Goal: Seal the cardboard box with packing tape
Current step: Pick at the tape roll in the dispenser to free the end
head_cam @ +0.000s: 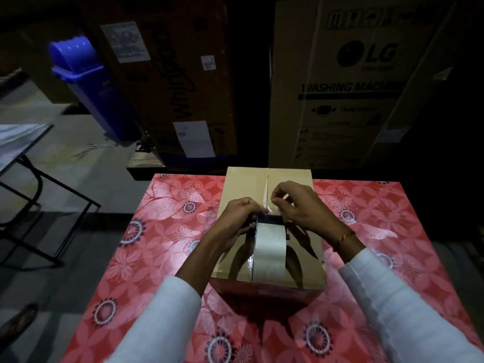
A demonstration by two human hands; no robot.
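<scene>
Both hands, left hand (237, 218) and right hand (298, 205), pinch the tape roll (268, 244) atop the cardboard box (243, 184), counter (157, 258) at 6 o'clock

Setting: a dim storeroom or appliance warehouse area. Evidence: at 1 o'clock stands a tall appliance carton (351, 82) printed with handling symbols and the words "WASHING MACHINE". At 11 o'clock stands a second large carton (178, 82) bearing white shipping labels. At 10 o'clock a blue swing-lid bin (86, 82) stands on the bare concrete floor (86, 163). At 9 o'clock is a folding table (23, 142) on a black metal frame. At 6 o'clock the work surface is a table covered with a red floral cloth (146, 258).
</scene>
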